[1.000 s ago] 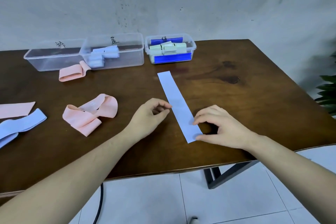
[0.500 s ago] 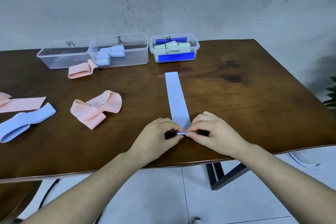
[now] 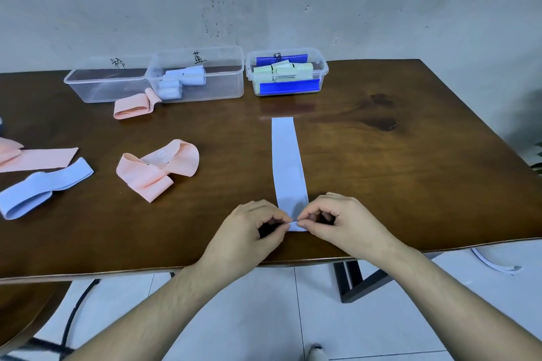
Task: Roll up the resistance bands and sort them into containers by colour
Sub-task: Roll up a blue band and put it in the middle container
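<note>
Taking the flat pale-blue elastic band [image 3: 286, 161] as landmark: well to its left on the dark wooden surface [image 3: 410, 184] lie a loose pale-blue loop band [image 3: 41, 187] and a crumpled pink loop band [image 3: 155, 170]. Behind and left of it stand an empty clear plastic container [image 3: 102, 85] and a clear plastic container of rolled pale-blue bands [image 3: 202, 76], the likely destination.

The landmark band runs straight away from the person, its near end at the surface's front edge. There the left hand [image 3: 252, 231] pinches the turned-up end between thumb and curled fingers; the right hand [image 3: 340, 223] pinches the same end from the other side.

To roll well, I judge both hands should turn the first fold tight and square across the width, keeping the edges aligned so the roll does not cone sideways.

Behind and just right of the band sits a clear plastic container with green rolls and blue strips [image 3: 287, 73].
</note>
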Tool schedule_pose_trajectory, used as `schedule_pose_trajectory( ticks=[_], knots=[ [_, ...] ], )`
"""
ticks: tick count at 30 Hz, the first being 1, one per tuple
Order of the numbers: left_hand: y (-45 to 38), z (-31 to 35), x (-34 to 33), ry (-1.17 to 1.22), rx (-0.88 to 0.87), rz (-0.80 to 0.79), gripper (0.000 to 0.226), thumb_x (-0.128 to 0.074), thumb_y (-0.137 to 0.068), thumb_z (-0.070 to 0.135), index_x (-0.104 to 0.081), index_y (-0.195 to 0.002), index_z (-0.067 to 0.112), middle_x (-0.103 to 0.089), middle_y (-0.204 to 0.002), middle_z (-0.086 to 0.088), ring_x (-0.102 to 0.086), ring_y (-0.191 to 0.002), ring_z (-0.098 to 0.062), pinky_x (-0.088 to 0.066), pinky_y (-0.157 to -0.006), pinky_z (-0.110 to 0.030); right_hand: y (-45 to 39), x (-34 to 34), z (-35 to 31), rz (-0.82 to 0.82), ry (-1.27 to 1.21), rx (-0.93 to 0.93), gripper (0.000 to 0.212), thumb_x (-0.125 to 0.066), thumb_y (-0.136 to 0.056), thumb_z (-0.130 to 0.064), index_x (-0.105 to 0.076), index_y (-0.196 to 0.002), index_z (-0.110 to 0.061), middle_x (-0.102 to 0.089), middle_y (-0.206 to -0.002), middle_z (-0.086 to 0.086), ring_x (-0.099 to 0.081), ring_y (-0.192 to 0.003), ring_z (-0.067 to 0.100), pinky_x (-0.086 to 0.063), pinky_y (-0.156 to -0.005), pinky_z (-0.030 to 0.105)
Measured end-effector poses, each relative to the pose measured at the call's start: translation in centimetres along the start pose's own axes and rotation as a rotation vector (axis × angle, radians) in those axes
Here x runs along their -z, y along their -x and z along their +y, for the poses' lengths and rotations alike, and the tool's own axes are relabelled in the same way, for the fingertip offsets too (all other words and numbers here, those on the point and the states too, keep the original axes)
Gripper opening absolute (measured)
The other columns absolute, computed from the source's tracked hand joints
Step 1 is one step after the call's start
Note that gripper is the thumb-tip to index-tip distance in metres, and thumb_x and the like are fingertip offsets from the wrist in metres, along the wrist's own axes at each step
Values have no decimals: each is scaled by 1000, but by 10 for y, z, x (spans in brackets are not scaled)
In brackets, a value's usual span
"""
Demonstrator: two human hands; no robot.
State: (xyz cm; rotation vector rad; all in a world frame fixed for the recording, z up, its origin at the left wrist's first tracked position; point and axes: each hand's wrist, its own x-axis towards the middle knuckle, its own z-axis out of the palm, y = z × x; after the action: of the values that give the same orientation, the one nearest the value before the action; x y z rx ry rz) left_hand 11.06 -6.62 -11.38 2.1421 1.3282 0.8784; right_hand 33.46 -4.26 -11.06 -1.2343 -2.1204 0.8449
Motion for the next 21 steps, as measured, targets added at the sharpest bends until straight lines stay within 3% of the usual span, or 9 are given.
schedule_pose_trajectory(
  ticks=[4,9,14,21],
  knots=[
    [1,-1,-2,-40,-28,23,11,-71,-90,19,-75,-99,25,-61,-91,20,-58,-87,-6,-47,-78,-20,-2,-1,-3,9,5,-10,8,-77,-87,-27,-76,-86,-35,-63,-79,-22,-55,-84,5,-39,-70,15],
    [0,-1,-1,-29,-47,-31,12,-70,-91,22,-76,-101,27,-67,-93,21,-59,-90,-5,-48,-82,-24,4,-1,-1,8,-32,23,14,-79,-86,-26,-76,-97,-34,-63,-79,-15,-52,-81,12,-45,-70,24],
    [1,-1,1,-16,-51,-55,12,-71,-90,23,-77,-100,28,-69,-95,22,-61,-94,-4,-47,-87,-24,11,0,2,-6,23,12,22,-80,-84,-32,-74,-105,-37,-62,-95,-20,-55,-97,12,-47,-75,21],
    [1,-3,0,16,-39,-44,13,-71,-90,22,-76,-100,29,-68,-94,23,-61,-96,-6,-49,-86,-27,12,-2,-1,33,-123,-68,29,-81,-84,-23,-71,-97,-46,-67,-84,-15,-52,-72,13,-44,-70,19]
  ],
)
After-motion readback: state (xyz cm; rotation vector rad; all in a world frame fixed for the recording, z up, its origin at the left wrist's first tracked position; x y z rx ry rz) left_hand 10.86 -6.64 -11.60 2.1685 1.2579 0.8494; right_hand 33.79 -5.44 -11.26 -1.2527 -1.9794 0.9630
